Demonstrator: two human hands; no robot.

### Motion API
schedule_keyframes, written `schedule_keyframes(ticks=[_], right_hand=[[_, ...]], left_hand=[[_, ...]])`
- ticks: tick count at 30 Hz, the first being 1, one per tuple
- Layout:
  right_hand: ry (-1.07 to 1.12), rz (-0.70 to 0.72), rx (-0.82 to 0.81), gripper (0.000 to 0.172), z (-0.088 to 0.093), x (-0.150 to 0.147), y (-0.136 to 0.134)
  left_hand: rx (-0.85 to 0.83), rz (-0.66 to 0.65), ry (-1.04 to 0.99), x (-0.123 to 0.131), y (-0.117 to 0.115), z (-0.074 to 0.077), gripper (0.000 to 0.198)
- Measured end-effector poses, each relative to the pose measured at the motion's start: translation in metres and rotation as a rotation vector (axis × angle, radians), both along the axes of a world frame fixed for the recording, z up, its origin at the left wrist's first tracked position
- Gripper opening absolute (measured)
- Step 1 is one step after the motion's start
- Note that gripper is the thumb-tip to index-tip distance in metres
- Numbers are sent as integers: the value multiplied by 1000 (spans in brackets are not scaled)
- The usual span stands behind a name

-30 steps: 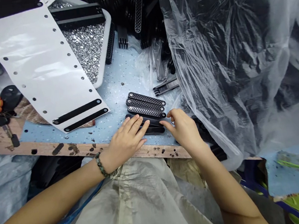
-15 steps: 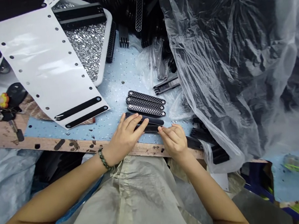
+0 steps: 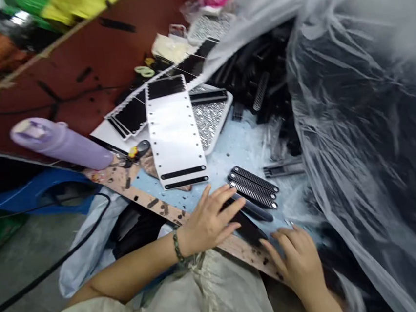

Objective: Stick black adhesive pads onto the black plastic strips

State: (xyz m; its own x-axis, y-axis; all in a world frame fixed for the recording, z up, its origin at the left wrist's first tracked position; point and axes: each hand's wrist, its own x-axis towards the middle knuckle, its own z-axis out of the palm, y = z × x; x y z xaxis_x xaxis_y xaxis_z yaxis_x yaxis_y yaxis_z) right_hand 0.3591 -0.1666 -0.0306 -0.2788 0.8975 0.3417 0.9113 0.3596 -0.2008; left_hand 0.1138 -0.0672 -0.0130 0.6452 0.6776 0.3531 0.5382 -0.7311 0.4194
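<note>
My left hand (image 3: 210, 219) lies with spread fingers over the left ends of two smooth black bars, partly covering them. The nearer black bar (image 3: 250, 228) lies along the table's front edge; the farther black bar (image 3: 258, 211) is just behind it. At the right end of the nearer bar, my right hand (image 3: 300, 257) has its thumb and fingers apart; whether it touches the bar I cannot tell. Just beyond sits a group of black bars with a crosshatched top (image 3: 255, 187) and shiny round ends.
White sheet (image 3: 177, 139) with black adhesive strips overlaps a white tray (image 3: 223, 130) of small shiny metal parts. Black parts pile up at the back (image 3: 259, 72). Clear plastic sheeting (image 3: 340, 153) covers the right side. A purple bottle (image 3: 70, 144) and keys (image 3: 134, 153) are on the left.
The head view has swung left and now takes in the bottle and red board. My right hand's pinch at the bar's end has loosened, with the fingers now apart. My left fingers spread wider.
</note>
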Motion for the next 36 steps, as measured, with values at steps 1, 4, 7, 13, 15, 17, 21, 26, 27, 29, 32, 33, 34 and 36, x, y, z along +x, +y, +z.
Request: schedule_keyframes(ticks=[1, 4, 7, 13, 15, 17, 21, 26, 27, 29, 32, 33, 34, 36], right_hand=[[-5, 19, 12, 12, -4, 4, 1], [14, 60, 25, 12, -14, 8, 2], [36, 61, -33, 20, -17, 0, -1], [25, -41, -214, 38, -14, -31, -4], [69, -38, -204, 30, -14, -33, 0], [90, -17, -132, 21, -16, -32, 6], [20, 3, 64, 12, -27, -23, 13], [-88, 48, 154, 16, -49, -5, 10], [-95, 54, 153, 16, -52, -2, 10], [-90, 76, 142, 14, -58, 3, 10], [-71, 117, 156, 17, -60, 7, 16], [-77, 130, 167, 20, -59, 9, 18], [-92, 138, 170, 24, -57, 9, 20], [-131, 159, 149, 29, -54, 10, 22]], left_hand=[[37, 129, -58, -16, 8, 5, 51], [37, 616, -209, -73, 42, 16, 45], [-103, 786, -283, -119, 85, 20, 44], [-371, 859, -184, -133, 177, 14, 69], [-419, 910, -269, -129, 204, 14, 74], [-526, 947, -482, -126, 226, 16, 76], [-754, 855, -780, -124, 237, 27, 49], [-955, 653, -833, -126, 204, 35, 30], [-968, 635, -842, -125, 199, 35, 31], [-968, 632, -852, -121, 196, 36, 33], [-956, 650, -802, -111, 195, 39, 35], [-956, 648, -772, -109, 192, 41, 37], [-958, 643, -746, -106, 186, 43, 40], [-887, 649, -662, -106, 166, 47, 50]])
